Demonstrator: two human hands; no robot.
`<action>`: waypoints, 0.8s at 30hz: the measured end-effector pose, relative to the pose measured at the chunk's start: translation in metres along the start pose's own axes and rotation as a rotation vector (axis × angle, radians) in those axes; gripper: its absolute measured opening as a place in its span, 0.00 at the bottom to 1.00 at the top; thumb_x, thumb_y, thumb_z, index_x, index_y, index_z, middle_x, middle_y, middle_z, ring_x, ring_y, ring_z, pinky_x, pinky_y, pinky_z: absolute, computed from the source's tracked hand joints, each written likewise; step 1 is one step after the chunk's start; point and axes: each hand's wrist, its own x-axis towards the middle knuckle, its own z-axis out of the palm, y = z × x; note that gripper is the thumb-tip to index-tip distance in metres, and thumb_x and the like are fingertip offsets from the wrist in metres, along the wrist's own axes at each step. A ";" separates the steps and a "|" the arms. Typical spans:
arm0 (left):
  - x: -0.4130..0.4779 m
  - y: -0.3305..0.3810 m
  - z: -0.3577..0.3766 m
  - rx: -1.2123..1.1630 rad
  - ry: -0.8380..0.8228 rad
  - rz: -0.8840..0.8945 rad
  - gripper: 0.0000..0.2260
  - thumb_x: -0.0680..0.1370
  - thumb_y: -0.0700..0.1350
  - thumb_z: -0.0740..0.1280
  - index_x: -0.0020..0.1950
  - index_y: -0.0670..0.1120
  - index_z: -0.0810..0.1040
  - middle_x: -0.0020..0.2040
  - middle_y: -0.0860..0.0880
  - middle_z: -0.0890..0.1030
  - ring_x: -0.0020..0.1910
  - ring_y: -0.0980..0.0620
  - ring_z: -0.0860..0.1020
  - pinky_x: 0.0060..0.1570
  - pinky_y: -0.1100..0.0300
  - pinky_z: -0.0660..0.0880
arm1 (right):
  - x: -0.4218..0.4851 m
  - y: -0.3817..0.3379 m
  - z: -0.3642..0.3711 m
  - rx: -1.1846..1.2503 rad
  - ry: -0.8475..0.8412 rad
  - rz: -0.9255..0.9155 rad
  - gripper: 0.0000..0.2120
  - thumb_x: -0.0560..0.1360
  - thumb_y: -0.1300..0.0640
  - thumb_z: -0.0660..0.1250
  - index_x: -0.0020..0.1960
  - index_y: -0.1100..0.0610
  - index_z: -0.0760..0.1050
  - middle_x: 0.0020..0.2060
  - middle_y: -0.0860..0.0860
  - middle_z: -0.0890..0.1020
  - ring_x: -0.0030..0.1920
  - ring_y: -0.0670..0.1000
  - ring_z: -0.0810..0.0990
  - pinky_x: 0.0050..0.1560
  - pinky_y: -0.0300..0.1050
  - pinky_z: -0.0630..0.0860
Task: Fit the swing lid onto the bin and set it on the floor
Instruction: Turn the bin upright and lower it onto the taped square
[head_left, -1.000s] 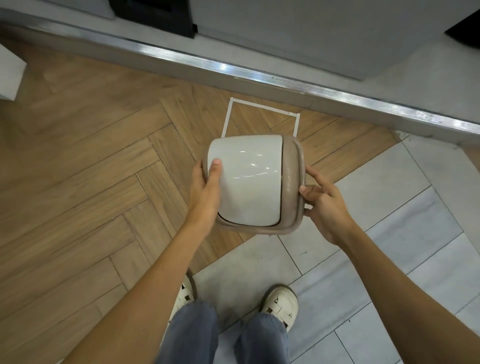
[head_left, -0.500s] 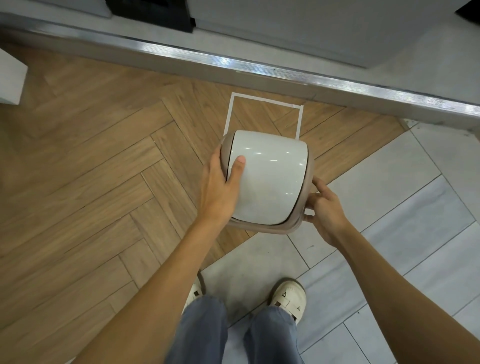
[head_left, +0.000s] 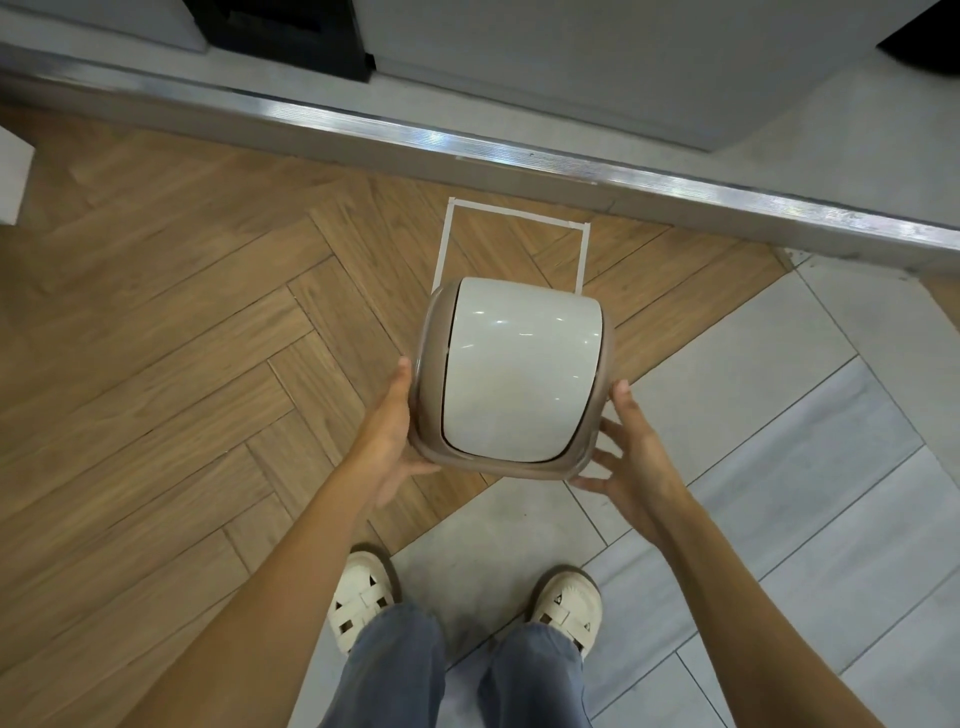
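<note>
Swing lid (head_left: 519, 374) hides bin — left hand (head_left: 387, 441) grips, right hand (head_left: 636, 457) touches rim.

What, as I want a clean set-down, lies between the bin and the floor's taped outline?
Nothing visible. The bin hangs above the near end of the taped outline; the wood floor showing inside it is bare.

left hand (head_left: 385, 441) thumb off the white flap (head_left: 519, 374), now gripping the swing lid (head_left: 519, 466) rim, right hand (head_left: 641, 467) fingers (head_left: 623, 400) now splayed

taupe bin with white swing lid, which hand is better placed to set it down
Left, probably: the left hand cups the taupe plastic bin with fingers underneath, while the right hand touches it with spread fingers.
</note>
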 end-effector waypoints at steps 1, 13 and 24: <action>0.003 -0.003 -0.001 -0.018 -0.020 -0.014 0.24 0.80 0.63 0.52 0.73 0.57 0.64 0.71 0.49 0.71 0.64 0.45 0.74 0.55 0.39 0.75 | 0.002 0.003 0.003 0.028 -0.022 0.009 0.25 0.73 0.33 0.56 0.66 0.43 0.65 0.68 0.49 0.69 0.63 0.58 0.72 0.59 0.67 0.73; 0.047 0.018 0.012 -0.130 -0.086 0.099 0.19 0.84 0.45 0.50 0.74 0.56 0.62 0.66 0.50 0.76 0.59 0.46 0.78 0.45 0.41 0.80 | 0.049 -0.020 0.008 0.176 0.016 -0.098 0.24 0.83 0.62 0.48 0.73 0.41 0.61 0.57 0.41 0.79 0.56 0.49 0.79 0.46 0.57 0.82; 0.094 0.089 0.043 -0.112 -0.104 0.181 0.18 0.84 0.44 0.51 0.74 0.54 0.63 0.59 0.51 0.77 0.54 0.47 0.79 0.33 0.47 0.80 | 0.103 -0.092 0.018 0.201 0.009 -0.185 0.23 0.83 0.62 0.50 0.73 0.43 0.61 0.49 0.44 0.79 0.50 0.51 0.80 0.41 0.60 0.82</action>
